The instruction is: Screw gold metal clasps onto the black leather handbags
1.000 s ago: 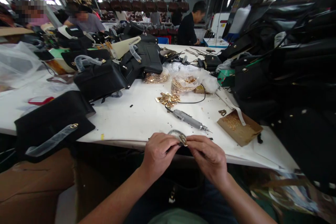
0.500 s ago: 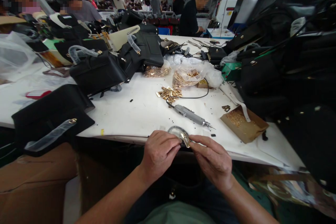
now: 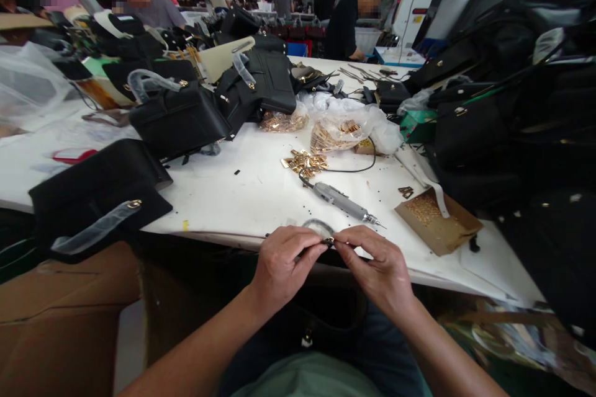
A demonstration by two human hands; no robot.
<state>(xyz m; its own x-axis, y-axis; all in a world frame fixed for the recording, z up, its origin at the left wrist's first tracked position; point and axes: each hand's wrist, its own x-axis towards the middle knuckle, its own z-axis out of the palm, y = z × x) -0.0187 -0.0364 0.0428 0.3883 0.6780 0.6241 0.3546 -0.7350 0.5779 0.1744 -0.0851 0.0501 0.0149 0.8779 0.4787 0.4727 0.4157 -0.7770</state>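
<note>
At the table's front edge, my left hand [image 3: 285, 263] and my right hand [image 3: 379, 267] meet fingertip to fingertip. Both pinch a small dark and gold metal piece [image 3: 329, 240], mostly hidden by the fingers. A clear-wrapped handle [image 3: 317, 224] arches just behind it. A grey electric screwdriver [image 3: 345, 203] lies beyond the hands, its tip pointing right. Behind the screwdriver is a pile of gold hardware [image 3: 305, 162]. A black bag [image 3: 306, 322] with a gold fitting is low, near my lap.
Black bags [image 3: 100, 192] lie at the left, more at the right. A cardboard tray [image 3: 437, 223] of small gold parts sits at right. Plastic bags of hardware [image 3: 338, 135] stand behind the pile. A person in black [image 3: 342, 28] is across the table.
The gold piece has turned and shows much less of its face between my fingers. My fingertips have come closer together. The whole view has shifted slightly.
</note>
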